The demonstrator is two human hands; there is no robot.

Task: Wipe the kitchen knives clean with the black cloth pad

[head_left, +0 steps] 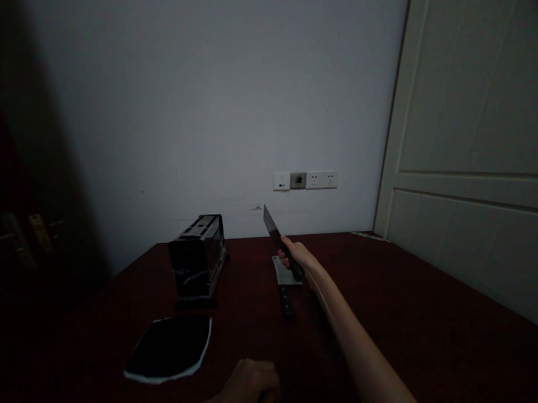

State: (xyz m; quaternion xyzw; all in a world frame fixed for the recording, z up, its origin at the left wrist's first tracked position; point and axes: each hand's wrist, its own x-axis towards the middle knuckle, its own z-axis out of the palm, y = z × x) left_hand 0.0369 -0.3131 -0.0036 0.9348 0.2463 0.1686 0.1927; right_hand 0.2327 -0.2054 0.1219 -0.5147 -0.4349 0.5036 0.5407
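1. The room is dim. From where I stand, the person's right hand (pixel 299 257) is stretched out over the middle of the table (pixel 414 314), toward its far edge.
2. Its fingers are wrapped tightly round the dark handle of a knife (pixel 270 222). The narrow blade is held clear of the table and slants up and to the left, with the tip against the pale wall.
3. Right under that hand a cleaver (pixel 285 273) lies flat on the table. Its broad blade is at the far end and its black handle points back toward the person. In this light I cannot tell whether the hand touches it.
4. The left hand (pixel 252 392) is low at the near edge of the table, curled into a loose fist. I can see nothing in it.
5. A black knife block (pixel 197 256) stands upright left of the knife, near the far edge, with slots in its top.
6. In front of the block, nearer the person, a flat black mat (pixel 171 348) with a white rim lies on the table, well apart from both hands.
7. A row of wall sockets (pixel 306 180) sits above the far edge, and a pale door (pixel 474 154) stands along the right side.
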